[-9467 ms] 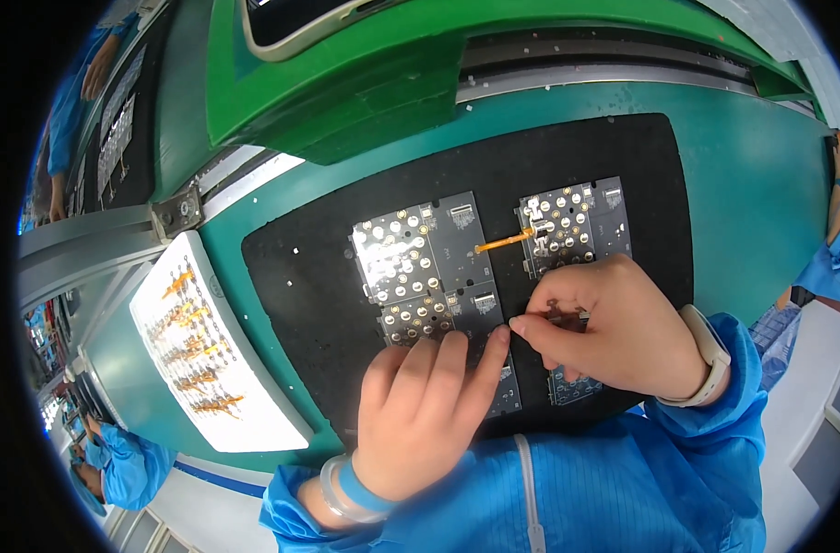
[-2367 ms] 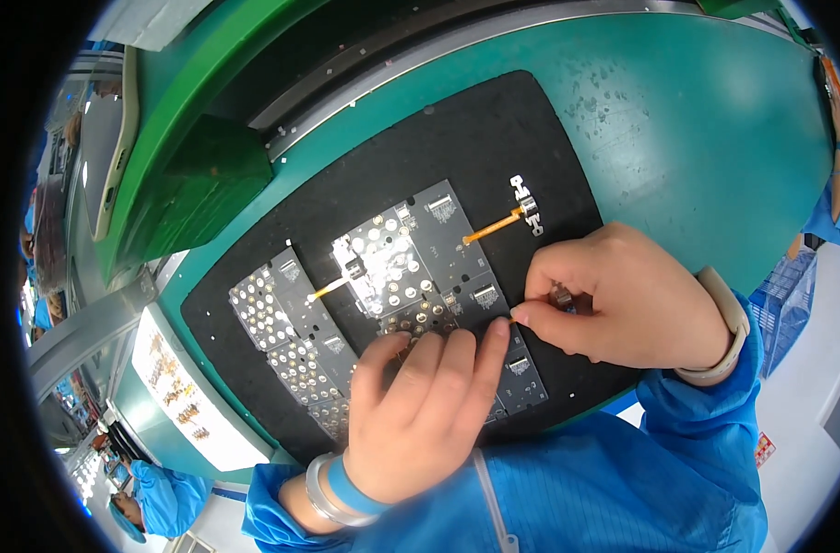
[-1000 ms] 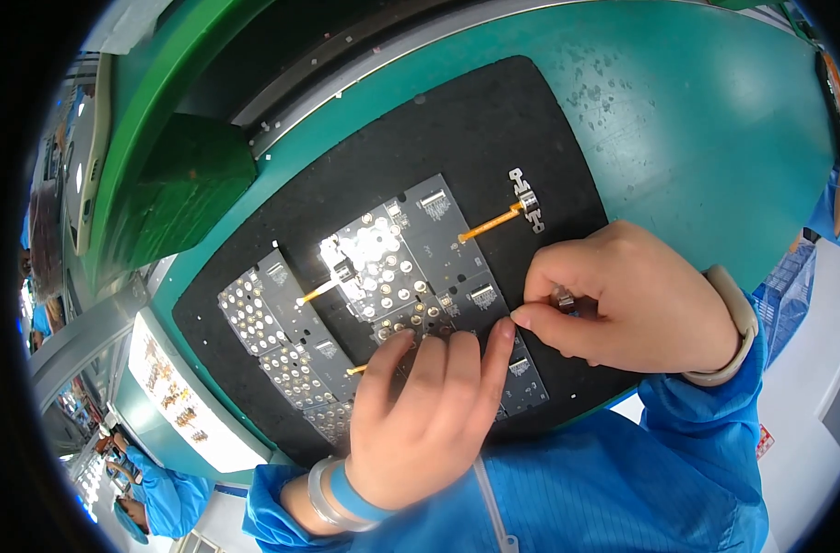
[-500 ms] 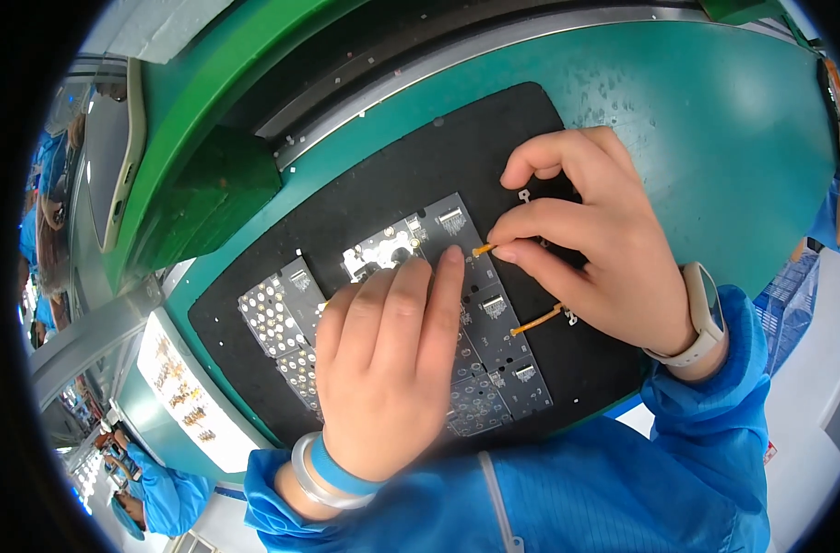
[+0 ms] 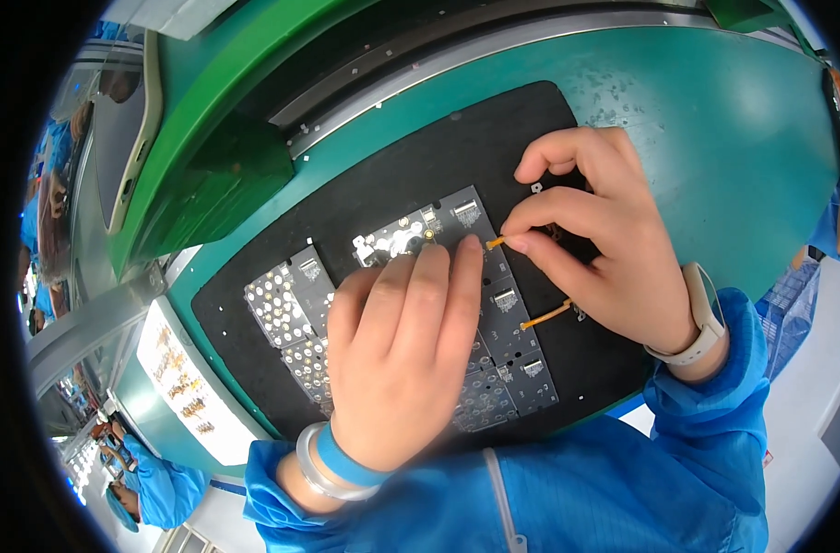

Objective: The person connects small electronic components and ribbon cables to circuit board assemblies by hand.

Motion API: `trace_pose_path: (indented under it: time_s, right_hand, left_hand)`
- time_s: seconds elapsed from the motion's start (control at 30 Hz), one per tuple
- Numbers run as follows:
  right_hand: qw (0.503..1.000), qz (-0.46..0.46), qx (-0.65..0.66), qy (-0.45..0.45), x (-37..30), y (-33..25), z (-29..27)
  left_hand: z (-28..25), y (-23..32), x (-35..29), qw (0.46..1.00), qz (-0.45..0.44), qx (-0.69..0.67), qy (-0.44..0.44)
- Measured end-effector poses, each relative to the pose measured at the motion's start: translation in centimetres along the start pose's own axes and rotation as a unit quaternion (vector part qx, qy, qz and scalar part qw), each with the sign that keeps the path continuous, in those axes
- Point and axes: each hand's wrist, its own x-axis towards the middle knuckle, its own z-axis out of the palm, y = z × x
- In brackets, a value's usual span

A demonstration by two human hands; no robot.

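My right hand [image 5: 614,240] pinches a short orange flex cable [image 5: 496,242] between thumb and index finger. The cable's inner end meets the right-hand dark circuit board panel [image 5: 500,269]. My left hand [image 5: 397,369] lies over the panels with its fingers stretched out, the index fingertip close beside that cable end. A second orange flex cable [image 5: 546,315] reaches out from the panel's right edge lower down. Another panel with rows of round pads [image 5: 280,309] lies to the left, partly covered by my left hand. A small metal-coloured piece [image 5: 536,188] shows between my right fingers.
The panels rest on a black mat [image 5: 494,120] on a green table [image 5: 715,101]. A white sheet holding several small orange-brown parts [image 5: 176,378] lies at left. A green frame [image 5: 208,138] with a phone-like device [image 5: 130,129] stands at upper left. Other people in blue are at both sides.
The panels and both hands appear slightly farther right and up in the picture. The pinch on the orange flex cable and the left hand's position over the panels look nearly the same.
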Motion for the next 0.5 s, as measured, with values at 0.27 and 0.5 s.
trace_pose_path:
  time_s: [0.27, 0.5]
  right_hand:
    - [0.999, -0.016, -0.007, -0.034, 0.5, -0.4, -0.8]
    - [0.990, 0.046, 0.127, -0.051, 0.0, 1.0, -1.5]
  left_hand:
    - [-0.9, 0.9, -0.1, 0.999, -0.001, 0.017, -0.038]
    - [-3.6, -0.4, -4.3, 0.992, -0.033, -0.112, 0.045]
